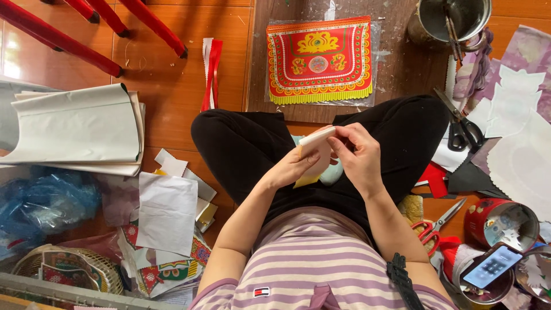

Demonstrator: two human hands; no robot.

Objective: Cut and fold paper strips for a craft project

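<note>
I sit cross-legged on the floor in black trousers. Over my lap, my left hand [290, 166] holds a small stack of pale paper pieces [317, 144] with a yellow edge showing below. My right hand [357, 154] pinches the top right of the same stack, fingers curled onto its upper edge. Both hands touch the paper and each other. A pale green object lies partly hidden under the hands.
A red and yellow decorated paper panel [319, 60] in plastic lies ahead. Black scissors [461, 127] and red-handled scissors [434, 225] lie at right, near a red tin [500, 221] and a phone [492, 266]. White paper sheets [80, 129], scraps and a basket [63, 270] are at left.
</note>
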